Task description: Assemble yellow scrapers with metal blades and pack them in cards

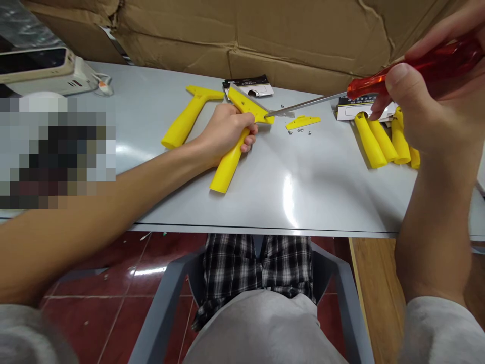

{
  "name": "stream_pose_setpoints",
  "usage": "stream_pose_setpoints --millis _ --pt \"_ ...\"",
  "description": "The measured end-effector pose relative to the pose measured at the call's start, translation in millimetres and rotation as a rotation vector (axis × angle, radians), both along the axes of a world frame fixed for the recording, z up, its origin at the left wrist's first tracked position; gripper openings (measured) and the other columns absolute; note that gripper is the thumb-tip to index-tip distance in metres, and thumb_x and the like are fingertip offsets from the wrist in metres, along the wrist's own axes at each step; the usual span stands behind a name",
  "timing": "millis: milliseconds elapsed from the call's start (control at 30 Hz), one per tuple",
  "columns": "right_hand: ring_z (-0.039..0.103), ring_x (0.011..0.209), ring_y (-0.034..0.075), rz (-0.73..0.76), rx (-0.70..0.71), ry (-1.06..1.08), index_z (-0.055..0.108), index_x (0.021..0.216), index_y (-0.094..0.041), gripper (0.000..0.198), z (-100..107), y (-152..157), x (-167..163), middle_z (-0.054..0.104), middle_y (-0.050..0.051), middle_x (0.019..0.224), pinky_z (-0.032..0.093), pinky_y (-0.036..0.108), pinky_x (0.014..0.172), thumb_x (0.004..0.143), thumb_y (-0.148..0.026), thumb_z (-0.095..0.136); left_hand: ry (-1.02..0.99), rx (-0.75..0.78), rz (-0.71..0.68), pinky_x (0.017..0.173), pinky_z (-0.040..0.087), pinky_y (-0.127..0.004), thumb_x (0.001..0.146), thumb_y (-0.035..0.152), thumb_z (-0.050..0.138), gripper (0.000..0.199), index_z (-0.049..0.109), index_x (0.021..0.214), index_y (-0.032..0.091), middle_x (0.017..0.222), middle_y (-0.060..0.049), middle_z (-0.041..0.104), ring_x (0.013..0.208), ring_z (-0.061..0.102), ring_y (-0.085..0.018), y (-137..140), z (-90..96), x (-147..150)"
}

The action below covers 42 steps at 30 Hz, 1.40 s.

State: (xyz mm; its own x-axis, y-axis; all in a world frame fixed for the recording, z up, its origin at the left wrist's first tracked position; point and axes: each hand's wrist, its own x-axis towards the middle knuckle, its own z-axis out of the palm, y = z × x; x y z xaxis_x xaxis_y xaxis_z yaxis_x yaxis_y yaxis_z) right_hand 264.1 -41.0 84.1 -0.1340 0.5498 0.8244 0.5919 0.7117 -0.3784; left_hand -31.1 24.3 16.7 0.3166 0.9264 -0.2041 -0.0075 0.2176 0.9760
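Observation:
My left hand (231, 130) is wrapped around the handle of a yellow scraper (226, 172), its wide head tilted up and away from me. A metal blade edge shows along that head. In my right hand (428, 101) is a screwdriver (367, 87) with a clear red handle. Its long shaft slopes down to the left, and the tip meets the right end of the scraper head at a screw. Just right of the head lie a loose yellow cover plate (303, 122) and several small screws (300, 130).
Left of my hand lies another yellow scraper handle (185, 119). Several yellow handles (373, 144) rest at the right beside black-and-white packaging (348, 108). More packaging (261, 86) lies behind the scraper. A cardboard box (288, 40) walls off the back; a white device (71, 76) stands at left.

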Motion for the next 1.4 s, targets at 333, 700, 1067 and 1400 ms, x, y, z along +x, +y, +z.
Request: stream_pose_setpoints --millis 333,700,1067,1400 --pt "0.071 0.126 0.024 -0.079 0.039 -0.105 0.076 0.103 -0.022 0.036 1 -10 1 0.072 0.005 0.102 0.043 0.023 0.061 0.096 -0.057 0.076 0.004 0.011 0.013 0.040 0.032 -0.022 0.080 0.013 0.071 0.025 0.050 0.086 0.024 0.056 0.002 0.053 0.045 0.046 -0.011 2 -3.0 -1" --pt "0.064 0.073 0.010 0.004 0.056 -0.090 0.074 0.099 -0.021 0.037 4 -2 2 0.067 0.005 0.093 0.025 0.030 0.063 0.094 -0.058 0.078 -0.065 -0.039 0.058 0.039 0.031 -0.021 0.080 0.010 0.071 0.026 0.049 0.084 0.023 0.060 0.001 0.056 0.046 0.048 -0.009 2 -1.6 2" --pt "0.051 0.075 0.011 0.019 0.067 -0.060 0.071 0.094 -0.020 0.040 3 -5 0 0.062 0.006 0.090 0.019 0.032 0.072 0.089 -0.060 0.079 -0.184 -0.146 0.074 0.036 0.031 -0.019 0.075 0.006 0.070 0.031 0.047 0.086 0.024 0.065 -0.001 0.062 0.044 0.049 -0.009 13 -7.9 -2" --pt "0.049 0.085 0.014 -0.060 0.203 -0.056 0.070 0.091 -0.022 0.035 -4 15 12 0.049 0.008 0.088 0.028 0.033 0.082 0.090 -0.057 0.074 -0.236 -0.145 0.052 0.038 0.029 -0.019 0.079 0.010 0.073 0.037 0.041 0.087 0.026 0.067 0.001 0.062 0.046 0.049 -0.008 13 -8.2 -3"
